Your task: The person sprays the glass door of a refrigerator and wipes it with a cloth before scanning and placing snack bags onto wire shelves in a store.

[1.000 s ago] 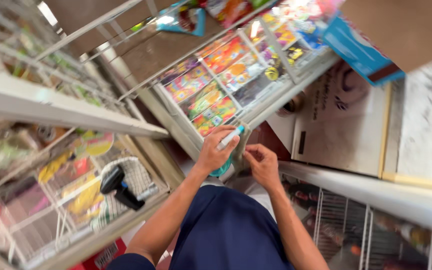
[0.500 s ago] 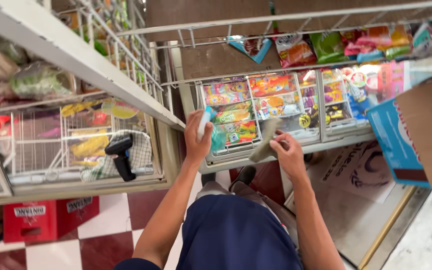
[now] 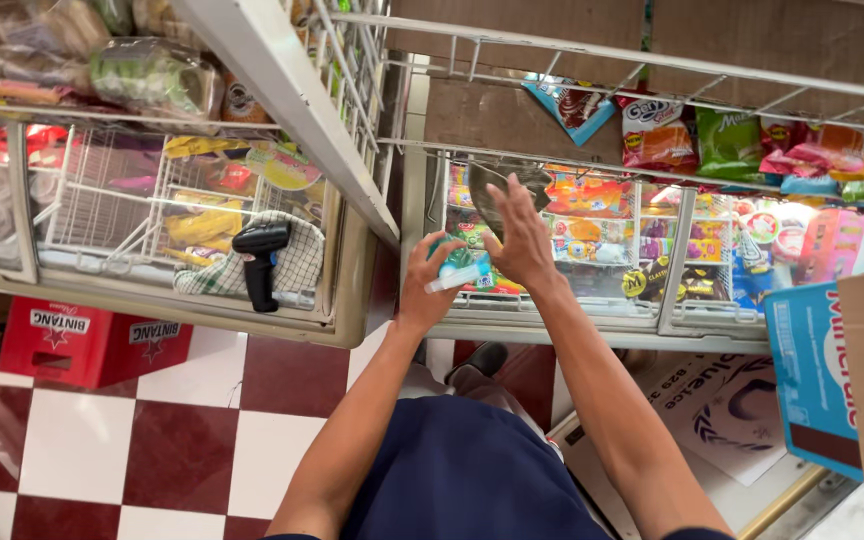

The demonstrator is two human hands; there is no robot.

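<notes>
My left hand (image 3: 430,282) grips a small teal and white bottle (image 3: 458,267) over the glass lid of a chest freezer (image 3: 592,322). My right hand (image 3: 518,232) is raised just beside it, fingers spread, pressing a grey cloth (image 3: 505,182) against the glass lid. Under the glass lie colourful ice cream packs (image 3: 592,205). My dark blue shirt fills the lower middle of the view.
A second chest freezer (image 3: 152,290) stands to the left, with a black barcode scanner (image 3: 260,250) and a checked cloth on its lid. Wire racks with snack bags (image 3: 732,140) hang above. Red crates (image 3: 92,345) sit on the red and white tiled floor. A blue carton (image 3: 812,380) is at right.
The view has swung to the right and levelled. My right hand has risen and spread open on the grey cloth against the freezer glass; my left hand keeps hold of the bottle.
</notes>
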